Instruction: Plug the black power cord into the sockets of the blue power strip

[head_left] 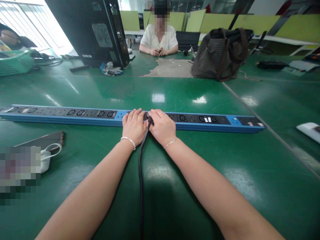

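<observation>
A long blue power strip (110, 122) with black sockets lies across the green table (105, 90). At its middle, a black cable (141, 166) rises from the bottom edge of the picture and ends in a black plug between my two hands. My right hand (162, 126) has its fingers closed round the plug, which is mostly hidden beneath them. Just left of the plug, my left hand (135, 126) rests over the strip, its fingers close together and its thumb beside the plug. Whether the plug sits in a socket cannot be seen.
A person (159, 40) sits across the table. Behind the strip are a black computer case (100, 33), gloves (111, 69) and a striped bag (215, 53). A green basket (17, 61) stands at the far left. A dark flat device (53, 140) lies left, a white object (310, 130) right.
</observation>
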The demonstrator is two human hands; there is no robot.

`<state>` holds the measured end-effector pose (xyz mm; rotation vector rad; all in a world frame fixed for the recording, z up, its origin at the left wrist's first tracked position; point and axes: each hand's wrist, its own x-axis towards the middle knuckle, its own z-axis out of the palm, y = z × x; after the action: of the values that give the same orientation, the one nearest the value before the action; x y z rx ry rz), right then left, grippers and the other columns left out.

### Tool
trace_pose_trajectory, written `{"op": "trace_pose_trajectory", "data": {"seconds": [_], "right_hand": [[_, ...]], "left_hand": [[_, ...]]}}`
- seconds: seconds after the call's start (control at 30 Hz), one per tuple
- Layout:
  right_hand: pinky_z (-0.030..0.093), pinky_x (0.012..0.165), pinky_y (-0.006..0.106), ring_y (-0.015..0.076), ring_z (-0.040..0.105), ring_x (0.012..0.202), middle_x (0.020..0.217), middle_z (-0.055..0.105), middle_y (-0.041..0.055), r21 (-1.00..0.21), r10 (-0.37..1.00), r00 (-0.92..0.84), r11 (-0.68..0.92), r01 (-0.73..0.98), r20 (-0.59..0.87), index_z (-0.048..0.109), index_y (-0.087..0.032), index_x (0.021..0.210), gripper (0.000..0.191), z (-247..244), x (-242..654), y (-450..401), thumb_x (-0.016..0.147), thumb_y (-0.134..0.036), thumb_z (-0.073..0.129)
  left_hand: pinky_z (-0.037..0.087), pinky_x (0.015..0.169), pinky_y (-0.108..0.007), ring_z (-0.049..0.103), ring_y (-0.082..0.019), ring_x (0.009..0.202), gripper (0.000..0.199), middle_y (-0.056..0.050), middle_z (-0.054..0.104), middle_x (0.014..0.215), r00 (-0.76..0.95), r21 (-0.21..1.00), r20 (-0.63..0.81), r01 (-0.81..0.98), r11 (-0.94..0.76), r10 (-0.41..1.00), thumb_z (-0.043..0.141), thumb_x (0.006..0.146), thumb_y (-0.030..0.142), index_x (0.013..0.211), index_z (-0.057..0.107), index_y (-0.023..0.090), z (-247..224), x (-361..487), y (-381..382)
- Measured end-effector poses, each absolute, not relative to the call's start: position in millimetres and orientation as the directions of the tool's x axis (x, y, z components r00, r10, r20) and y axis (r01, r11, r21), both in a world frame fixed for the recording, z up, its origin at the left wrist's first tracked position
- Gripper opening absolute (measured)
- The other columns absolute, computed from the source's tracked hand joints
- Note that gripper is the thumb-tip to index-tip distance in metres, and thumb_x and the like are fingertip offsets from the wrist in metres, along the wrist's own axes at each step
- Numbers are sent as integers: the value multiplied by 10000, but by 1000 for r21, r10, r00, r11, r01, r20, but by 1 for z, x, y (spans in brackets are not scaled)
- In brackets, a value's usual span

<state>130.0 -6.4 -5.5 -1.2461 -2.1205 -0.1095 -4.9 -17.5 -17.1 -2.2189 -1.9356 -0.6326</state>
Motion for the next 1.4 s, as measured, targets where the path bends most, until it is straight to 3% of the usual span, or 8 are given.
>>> {"op": "trace_pose_trajectory", "data": {"seconds": [0.27,0.5,0.67,0.93,1.2,1.4], "right_hand": [[473,920,285,200,584,1080,1229,623,95,-232,780,-338,515,826,527,639,-141,1145,310,0,128,-12,893,-161,459],[438,975,318,210,561,1101,1209,629,106,-252,714,-324,573,780,621,648,-141,1136,310,-15,130,-5,879,-171,476],[424,980,361,218,546,1106,1228,616,96,-300,711,-306,589,750,633,642,-171,1138,313,-18,132,2,880,-159,465],[426,961,331,203,563,1081,1168,643,93,-366,740,-292,585,723,606,630,-154,1109,313,-14,129,4,861,-131,440],[389,965,355,224,543,1106,1229,614,98,-306,780,-288,514,801,555,530,-148,1265,401,-17,126,-1,887,-160,397],[399,929,370,232,564,1060,1202,634,98,-299,785,-274,496,815,555,536,-160,1246,381,-18,125,2,902,-184,373]], "left_hand": [[187,1118,-502,330,-290,1358,513,-96,443,1447,145,144,373,967,-212,916,369,877,348,1357,432,180,-17,-8,-18],[193,1121,-490,348,-280,1346,502,-93,465,1429,131,148,399,968,-205,907,388,872,354,1336,454,173,-20,-7,-17],[206,1114,-485,363,-281,1334,507,-91,488,1408,126,147,414,968,-203,901,409,870,407,1322,465,183,-21,-8,-15],[208,1110,-472,375,-275,1324,484,-91,507,1388,126,161,419,964,-210,899,431,861,384,1302,481,190,-20,-8,-14],[149,1127,-472,415,-262,1289,453,-81,527,1362,128,174,429,960,-221,894,445,852,368,1275,511,222,-18,-7,-12],[129,1135,-468,401,-257,1295,451,-71,518,1370,110,201,414,957,-209,904,437,858,386,1280,510,244,-17,-6,-11]]}}
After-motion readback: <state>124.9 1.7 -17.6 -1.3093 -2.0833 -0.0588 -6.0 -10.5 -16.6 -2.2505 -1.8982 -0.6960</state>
